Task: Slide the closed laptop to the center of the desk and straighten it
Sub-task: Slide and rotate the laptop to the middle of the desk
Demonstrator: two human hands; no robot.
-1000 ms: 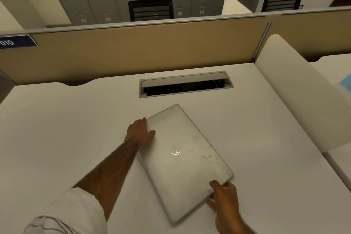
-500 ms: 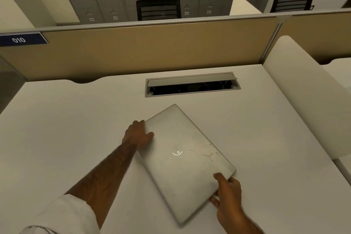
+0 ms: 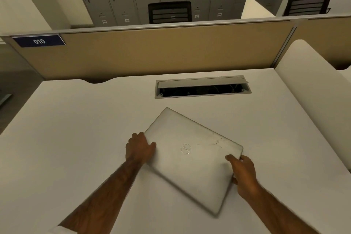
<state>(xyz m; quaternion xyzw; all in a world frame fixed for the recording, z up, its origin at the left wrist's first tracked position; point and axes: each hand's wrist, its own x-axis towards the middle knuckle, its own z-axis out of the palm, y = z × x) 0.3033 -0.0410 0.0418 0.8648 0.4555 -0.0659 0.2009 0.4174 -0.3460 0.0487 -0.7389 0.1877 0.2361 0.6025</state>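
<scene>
A closed silver laptop [image 3: 191, 156] lies flat on the white desk [image 3: 76, 138], turned at an angle with one corner pointing toward the cable slot. Its near edge looks blurred. My left hand [image 3: 139, 147] grips the laptop's left corner, thumb on the lid. My right hand [image 3: 242, 171] holds the right corner, thumb on top and fingers curled around the edge.
An open cable slot [image 3: 203, 87] is set into the desk just beyond the laptop. A tan partition [image 3: 152, 51] with a blue "010" label [image 3: 39, 41] closes the far edge. A white side divider [image 3: 311, 97] stands at the right. Lockers and black chairs are beyond.
Both hands have turned the laptop anticlockwise; its right corner swung farther from me and to the right, and the lid sits less steeply angled than a second ago.
</scene>
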